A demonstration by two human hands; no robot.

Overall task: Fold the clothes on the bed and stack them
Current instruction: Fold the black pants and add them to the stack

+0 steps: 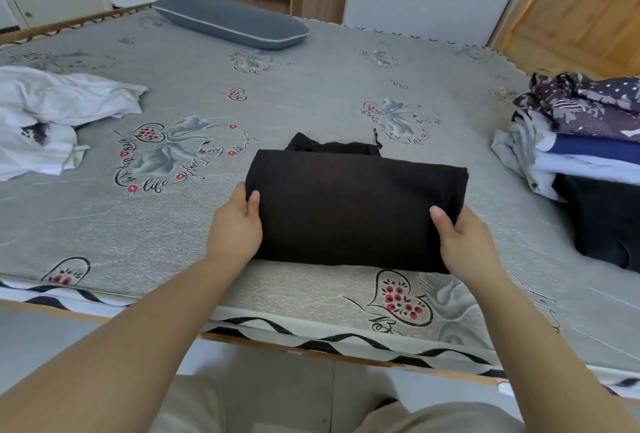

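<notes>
Left hand (237,224) and right hand (465,242) each grip an end of the folded black garment (349,211) on the bed (311,93).

Matt black cloth garment (349,211) on a printed, quilted fabric mattress (294,93) (wooden bed frame (311,353) beneath)

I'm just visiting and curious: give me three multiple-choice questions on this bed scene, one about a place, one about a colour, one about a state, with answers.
1. Where is the stack of folded clothes?
A. right side of the bed
B. on the pillow
C. on the floor

2. What colour is the garment being held?
A. white
B. black
C. red

3. How does the white clothing lie?
A. neatly folded
B. hung up
C. crumpled, unfolded

Answers: 1 A, it sits at the bed's right edge. 2 B, the left hand and right hand grip a black folded bundle. 3 C, it lies rumpled at the left.
</notes>
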